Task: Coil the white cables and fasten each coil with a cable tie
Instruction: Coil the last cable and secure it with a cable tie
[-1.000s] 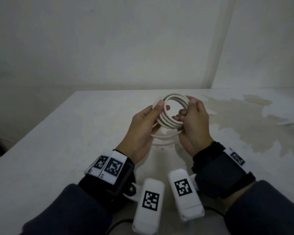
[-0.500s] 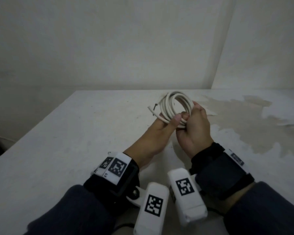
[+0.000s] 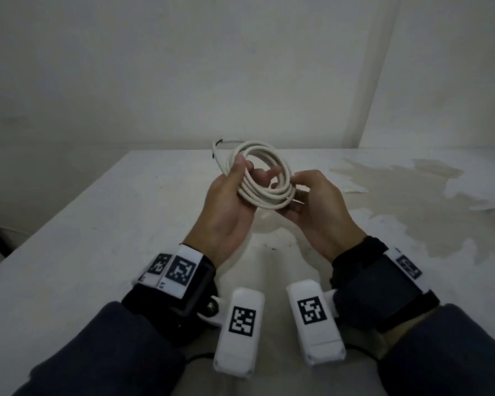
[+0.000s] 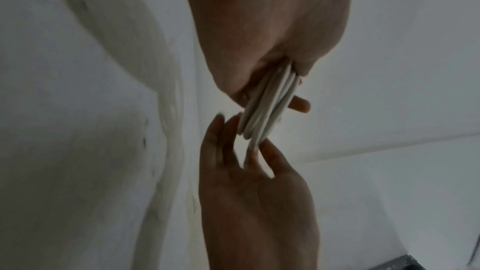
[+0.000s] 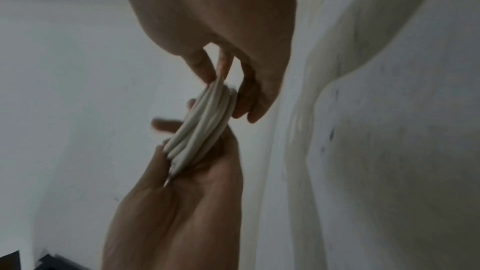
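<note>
Coil (image 3: 265,175) now higher, between left hand (image 3: 226,207) and right fingers (image 3: 300,178)

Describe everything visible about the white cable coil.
The white cable coil is several round loops of smooth, off-white, plastic-looking cable, held above the table, not touching it. The left hand grips its left side; the right hand pinches its right edge. A loose end sticks out top-left. No tie is visible.

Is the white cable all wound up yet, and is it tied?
Wound up, yes: the cable sits in a neat ring of several loops. The left hand grips one side and the right hand holds the other, above the table. Tying is left: no tie shows on it.
</note>
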`<state>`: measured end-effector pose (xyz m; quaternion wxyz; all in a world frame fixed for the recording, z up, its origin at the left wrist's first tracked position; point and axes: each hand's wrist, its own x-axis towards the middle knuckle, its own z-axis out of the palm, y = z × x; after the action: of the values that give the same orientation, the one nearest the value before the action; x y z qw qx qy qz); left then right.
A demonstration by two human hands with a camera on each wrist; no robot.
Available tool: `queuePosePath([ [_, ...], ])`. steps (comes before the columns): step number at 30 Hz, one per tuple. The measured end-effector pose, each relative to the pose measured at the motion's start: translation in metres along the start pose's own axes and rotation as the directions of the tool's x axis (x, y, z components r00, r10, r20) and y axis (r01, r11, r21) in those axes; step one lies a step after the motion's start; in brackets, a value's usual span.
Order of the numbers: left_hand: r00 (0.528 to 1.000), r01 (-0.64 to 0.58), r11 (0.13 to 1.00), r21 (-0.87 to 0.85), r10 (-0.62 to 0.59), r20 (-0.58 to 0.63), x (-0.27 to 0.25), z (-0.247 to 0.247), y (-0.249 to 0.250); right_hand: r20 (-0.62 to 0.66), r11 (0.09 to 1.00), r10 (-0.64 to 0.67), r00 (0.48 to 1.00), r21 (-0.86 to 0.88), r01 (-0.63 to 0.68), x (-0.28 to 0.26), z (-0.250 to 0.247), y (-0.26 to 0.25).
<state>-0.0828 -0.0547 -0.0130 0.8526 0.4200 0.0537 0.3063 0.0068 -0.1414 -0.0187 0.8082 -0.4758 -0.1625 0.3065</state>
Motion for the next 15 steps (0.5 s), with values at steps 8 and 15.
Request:
queuePosePath([
  [8, 0.968, 0.175, 0.979, 0.100, -0.190, 0.166, -0.002, -0.006, 0.000, 0.143, 0.933, -0.101, 0.985, -0.330, 0.144, -0.006, -0.008, -0.012],
  [15, 0.953, 0.262, 0.963, 0.059, -0.268, 0.140, -0.002, -0.008, 0.001, 0.043, 0.976, -0.132, 0.990, -0.168, 0.138, 0.001, -0.009, -0.007],
])
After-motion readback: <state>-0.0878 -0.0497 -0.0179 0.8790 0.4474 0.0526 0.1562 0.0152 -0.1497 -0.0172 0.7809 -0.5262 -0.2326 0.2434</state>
